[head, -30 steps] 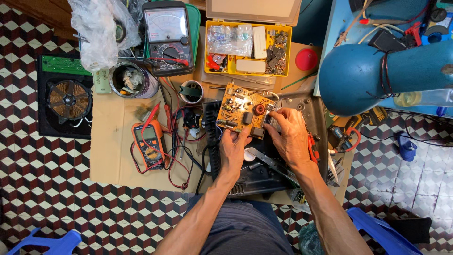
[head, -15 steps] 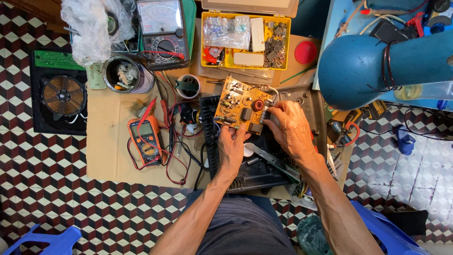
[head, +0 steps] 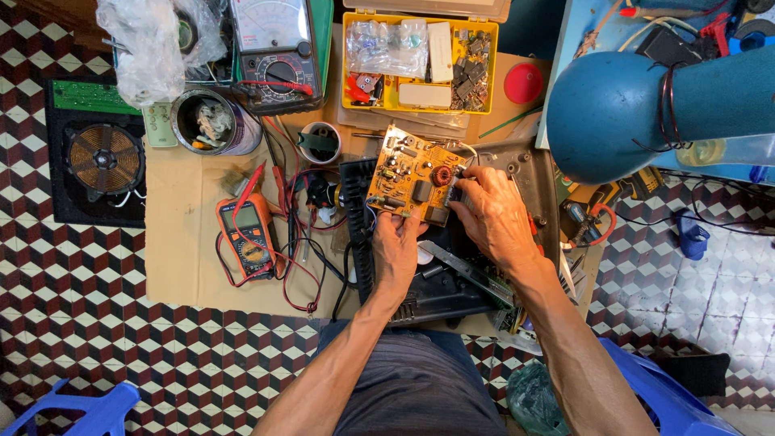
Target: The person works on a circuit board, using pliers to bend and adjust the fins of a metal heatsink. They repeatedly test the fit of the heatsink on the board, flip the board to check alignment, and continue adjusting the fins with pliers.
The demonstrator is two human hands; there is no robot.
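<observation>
Yellow plastic parts box (head: 340, 56), upper centre of the frame, lid open, holds clear bags, two white blocks and dark components. One round tin (head: 211, 123) at upper left holds scraps. Two meters lie left of centre. One orange circuit board (head: 412, 178), centre frame, tilts, long axis running lower left to upper right. Left hand (head: 397, 249) grips its lower edge; right hand (head: 488, 215) fingers pinch its right edge.

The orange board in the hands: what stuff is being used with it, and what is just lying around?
In use:
left hand
right hand
orange circuit board
open black casing underneath

Lying about:
orange multimeter
analog meter
yellow parts box
red lid
tin can
blue lamp
</observation>
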